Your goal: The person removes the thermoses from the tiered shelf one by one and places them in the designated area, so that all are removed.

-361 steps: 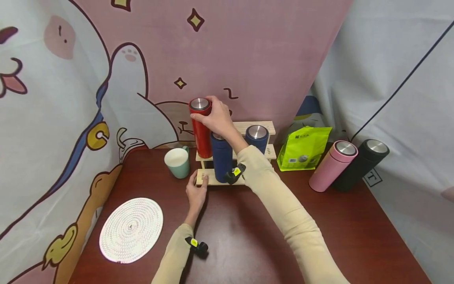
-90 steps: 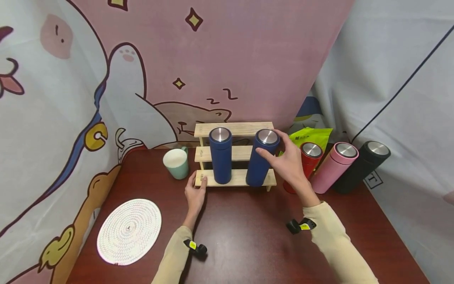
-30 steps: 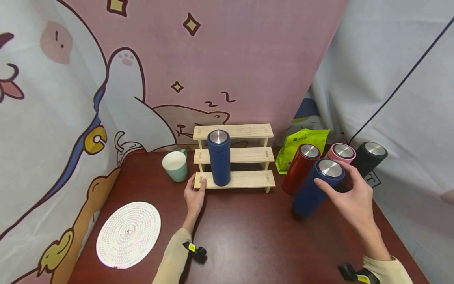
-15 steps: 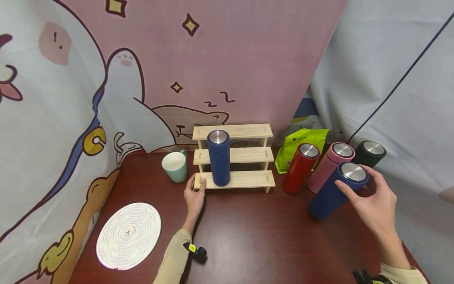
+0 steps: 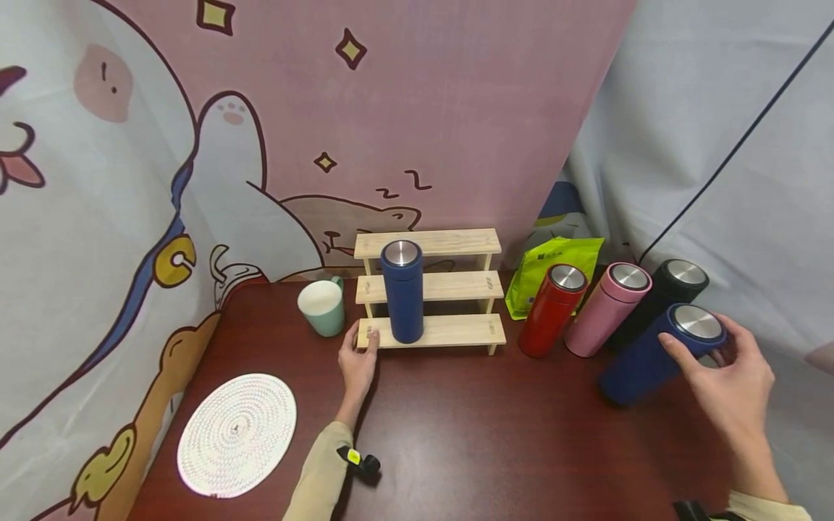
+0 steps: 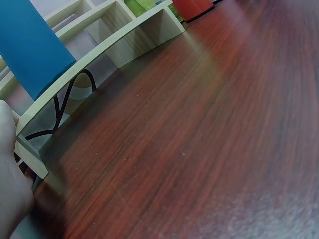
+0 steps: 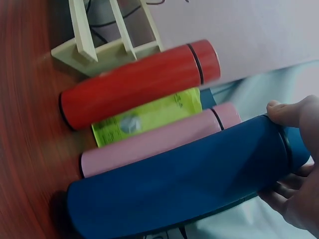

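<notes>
My right hand grips a dark blue thermos flask near its steel-topped lid, thumb on one side and fingers on the other. In the right wrist view, the flask's base is close above or on the table; I cannot tell which. My left hand holds the left end of the lowest step of a three-tier wooden display rack. Another blue thermos flask stands upright on that lowest step, left of its middle. Beside the held flask stand a red flask, a pink flask and a black flask.
A bright yellow-green pouch stands behind the red flask. Left of the rack is a mint-green mug. A round white woven placemat lies at the front left of the dark red wooden table. Printed cloth hangs behind.
The red flask has gone from the rack to the table on the right. The second blue flask left the rack and has moved rightward in my right hand. My left hand has stayed on the rack.
</notes>
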A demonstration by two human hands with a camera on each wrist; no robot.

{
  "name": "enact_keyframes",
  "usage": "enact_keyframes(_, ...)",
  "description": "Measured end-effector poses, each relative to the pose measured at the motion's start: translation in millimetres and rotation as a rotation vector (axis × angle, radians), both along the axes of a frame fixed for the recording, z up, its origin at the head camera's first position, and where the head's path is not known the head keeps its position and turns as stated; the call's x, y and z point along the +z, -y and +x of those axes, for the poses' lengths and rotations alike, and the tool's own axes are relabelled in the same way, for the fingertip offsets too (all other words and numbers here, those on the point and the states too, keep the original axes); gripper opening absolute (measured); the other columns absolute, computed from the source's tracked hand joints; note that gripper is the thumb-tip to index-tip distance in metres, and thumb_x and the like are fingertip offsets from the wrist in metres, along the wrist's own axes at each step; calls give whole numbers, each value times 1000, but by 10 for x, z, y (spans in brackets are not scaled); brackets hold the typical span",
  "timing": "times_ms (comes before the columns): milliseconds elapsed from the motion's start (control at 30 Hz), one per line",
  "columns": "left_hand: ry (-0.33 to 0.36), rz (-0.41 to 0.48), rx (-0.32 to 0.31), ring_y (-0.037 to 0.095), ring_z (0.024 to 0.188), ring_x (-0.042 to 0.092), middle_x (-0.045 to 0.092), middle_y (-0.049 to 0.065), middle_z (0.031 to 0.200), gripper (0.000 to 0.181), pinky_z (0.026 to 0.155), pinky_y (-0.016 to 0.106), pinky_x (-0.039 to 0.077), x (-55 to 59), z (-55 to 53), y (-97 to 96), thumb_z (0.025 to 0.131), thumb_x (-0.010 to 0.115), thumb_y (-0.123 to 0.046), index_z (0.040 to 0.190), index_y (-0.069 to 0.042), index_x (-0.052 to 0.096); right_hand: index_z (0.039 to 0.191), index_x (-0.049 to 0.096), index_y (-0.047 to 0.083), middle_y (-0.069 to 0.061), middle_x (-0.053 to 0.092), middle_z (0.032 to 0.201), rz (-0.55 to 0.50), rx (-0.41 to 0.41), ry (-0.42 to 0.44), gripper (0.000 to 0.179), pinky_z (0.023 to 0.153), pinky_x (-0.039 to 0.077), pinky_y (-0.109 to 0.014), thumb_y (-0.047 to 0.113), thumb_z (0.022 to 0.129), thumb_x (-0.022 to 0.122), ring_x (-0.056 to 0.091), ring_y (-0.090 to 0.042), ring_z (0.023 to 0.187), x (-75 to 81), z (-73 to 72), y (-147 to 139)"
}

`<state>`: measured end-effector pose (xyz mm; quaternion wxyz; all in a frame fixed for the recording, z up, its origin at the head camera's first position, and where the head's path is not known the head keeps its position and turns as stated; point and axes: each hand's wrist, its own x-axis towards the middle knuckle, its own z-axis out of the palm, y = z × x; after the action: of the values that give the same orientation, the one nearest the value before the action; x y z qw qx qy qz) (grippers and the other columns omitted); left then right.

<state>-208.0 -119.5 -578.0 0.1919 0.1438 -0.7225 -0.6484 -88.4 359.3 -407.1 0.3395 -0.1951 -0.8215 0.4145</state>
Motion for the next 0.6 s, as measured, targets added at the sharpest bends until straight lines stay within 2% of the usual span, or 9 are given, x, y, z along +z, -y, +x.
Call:
enact_keyframes(100, 4, -2, 2, 23, 113, 64, 67, 15, 132, 53, 77, 12, 47, -3, -3, 5, 93, 75, -21, 142, -9, 58, 139, 60, 18, 20, 65, 116, -25, -14, -12, 68, 81, 42, 2, 15, 77, 88, 54, 25, 91, -11, -3, -73)
enact_keyframes(167, 4, -1, 0, 23, 115, 64, 67, 15, 133, 53, 78, 13, 47, 1, 1, 0, 93, 75, -21, 142, -9, 58, 139, 59, 18, 19, 65, 118, -28, -30, -4, 68, 81, 42, 2, 15, 78, 87, 53, 25, 91, -18, -6, -114)
enact_keyframes(267, 3, 6, 0, 23, 115, 63, 67, 15, 133, 53, 78, 13, 47, -1, 0, -1, 93, 75, -20, 142, -9, 59, 144, 55, 18, 5, 66, 130, -40, -59, 38, 70, 87, 42, 0, 19, 81, 85, 54, 23, 98, -17, -14, -163)
enact_keyframes(367, -1, 12, 3, 23, 115, 64, 67, 15, 133, 52, 77, 13, 47, -3, 1, 0, 93, 75, -20, 141, -9, 59, 149, 49, 19, -11, 60, 143, -43, -102, 103, 73, 93, 41, -2, 26, 84, 82, 52, 22, 105, -3, -25, -207)
enact_keyframes(433, -2, 13, 6, 22, 115, 63, 67, 15, 133, 52, 77, 13, 47, -8, -1, 2, 93, 75, -19, 141, -8, 59, 150, 47, 20, -14, 57, 146, -57, -123, 127, 74, 94, 40, -2, 28, 85, 81, 52, 21, 106, 6, -36, -239)
enact_keyframes(533, -6, 10, 6, 22, 114, 64, 67, 16, 133, 52, 77, 13, 47, -12, -4, 2, 93, 75, -20, 142, -8, 59, 151, 47, 22, -13, 56, 147, -78, -152, 145, 74, 94, 39, -2, 30, 85, 81, 52, 21, 106, 12, -56, -280)
enact_keyframes(600, -10, 10, 3, 23, 114, 64, 67, 16, 132, 53, 77, 12, 48, -8, -4, 0, 93, 75, -20, 142, -8, 59, 152, 46, 23, -13, 55, 149, -83, -165, 156, 74, 98, 40, -4, 31, 86, 80, 52, 18, 112, 9, -64, -298)
